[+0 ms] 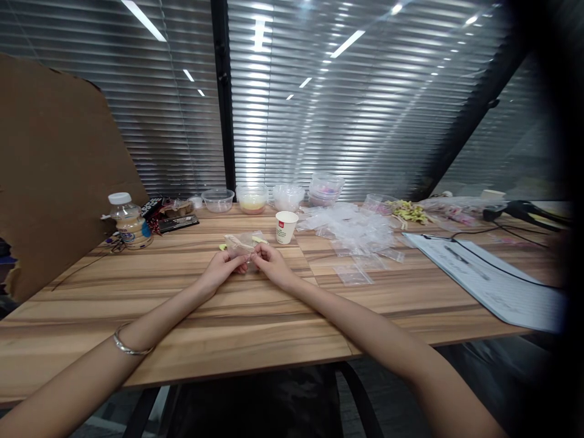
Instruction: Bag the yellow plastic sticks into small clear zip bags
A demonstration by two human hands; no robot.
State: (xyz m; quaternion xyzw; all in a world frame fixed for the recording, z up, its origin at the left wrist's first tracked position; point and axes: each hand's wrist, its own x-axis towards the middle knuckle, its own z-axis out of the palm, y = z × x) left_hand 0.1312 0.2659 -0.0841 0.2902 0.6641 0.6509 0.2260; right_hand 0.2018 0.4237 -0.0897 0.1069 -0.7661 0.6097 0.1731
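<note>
Between my two hands is a small clear plastic bag (241,243) with something pale inside it. My left hand (219,268) pinches its near left edge, and my right hand (271,263) pinches the near right edge. Small yellow-green bits (222,247) show just beside the bag. Right behind my right hand stands a white paper cup (286,228) with a red label, upright. A heap of clear plastic bags (353,226) lies to the right of the cup, with a few flat bags (352,274) at its near side.
Clear plastic bowls (218,201) line the back edge, one with yellowish contents (252,204). At left are a white-capped bottle (130,222) and a cardboard panel (59,164). Yellow pieces (408,212) lie back right, near a clipboard with paper (483,277) and a black cable (497,266).
</note>
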